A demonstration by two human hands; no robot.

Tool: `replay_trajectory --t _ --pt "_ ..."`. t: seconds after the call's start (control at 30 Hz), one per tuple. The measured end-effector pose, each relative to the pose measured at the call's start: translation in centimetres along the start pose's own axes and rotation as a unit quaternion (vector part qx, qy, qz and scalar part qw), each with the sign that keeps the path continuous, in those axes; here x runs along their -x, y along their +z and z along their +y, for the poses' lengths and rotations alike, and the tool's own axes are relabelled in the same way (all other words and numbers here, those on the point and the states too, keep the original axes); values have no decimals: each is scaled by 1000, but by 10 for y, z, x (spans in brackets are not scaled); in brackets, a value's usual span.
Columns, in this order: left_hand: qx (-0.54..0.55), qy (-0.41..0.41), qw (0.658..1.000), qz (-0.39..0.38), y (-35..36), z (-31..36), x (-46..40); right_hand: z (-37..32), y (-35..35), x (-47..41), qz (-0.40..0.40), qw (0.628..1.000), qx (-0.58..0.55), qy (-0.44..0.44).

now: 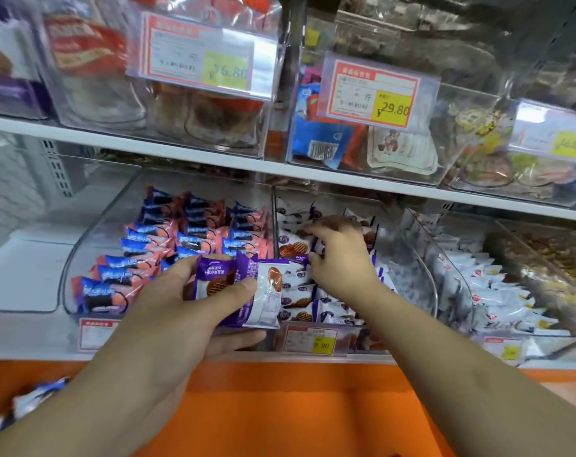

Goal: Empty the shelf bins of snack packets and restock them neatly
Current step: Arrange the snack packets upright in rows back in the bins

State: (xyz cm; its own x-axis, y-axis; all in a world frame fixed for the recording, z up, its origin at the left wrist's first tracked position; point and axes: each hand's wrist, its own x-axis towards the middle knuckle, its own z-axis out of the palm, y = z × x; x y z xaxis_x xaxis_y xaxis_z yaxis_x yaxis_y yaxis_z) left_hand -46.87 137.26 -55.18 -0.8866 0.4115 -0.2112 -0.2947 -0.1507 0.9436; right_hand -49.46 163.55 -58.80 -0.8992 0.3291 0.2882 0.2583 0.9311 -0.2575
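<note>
Our left hand [194, 301] grips a small stack of purple-and-white waffle packets [244, 288], thumb pressed across the top face and fingers curled beneath, held just in front of the lower shelf bins. Our right hand [341, 255] reaches into the middle clear bin [412, 258], its fingers bent down among the matching purple-and-white packets [300, 301] lying there; whether those fingers actually pinch a packet we cannot tell. The bin to the left [92, 232] holds blue-and-pink packets [181, 239] laid in overlapping rows. To the right, a further clear bin [458, 291] contains white packets [497, 291], and beyond it another holds brownish goods too blurred to identify. Price labels [313, 339] with yellow patches are fixed to the fronts of the lower bins. Above the white shelf board [214, 153], upper bins carry larger price cards [375, 94] and mixed packets, red and brown at left, blue and orange at centre. Below the lower shelf runs an orange ledge [296, 407], and at its far left edge lie a few loose purple-and-white packets [33, 400].
</note>
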Motion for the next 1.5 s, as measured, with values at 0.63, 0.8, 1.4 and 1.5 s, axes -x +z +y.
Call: replay_trajectory --t 0.63,0.8,1.4,1.5 --pt "45 -21 999 -2 22 5 32 -35 -109 135 -122 756 -639 75" --pt "15 -31 999 -34 32 3 38 -42 -104 139 -82 838 -534 80" --pt "-71 -6 996 46 20 2 12 16 -60 53 63 967 -225 105" --pt "-74 1 996 51 21 4 8 30 -41 17 44 986 -125 97"
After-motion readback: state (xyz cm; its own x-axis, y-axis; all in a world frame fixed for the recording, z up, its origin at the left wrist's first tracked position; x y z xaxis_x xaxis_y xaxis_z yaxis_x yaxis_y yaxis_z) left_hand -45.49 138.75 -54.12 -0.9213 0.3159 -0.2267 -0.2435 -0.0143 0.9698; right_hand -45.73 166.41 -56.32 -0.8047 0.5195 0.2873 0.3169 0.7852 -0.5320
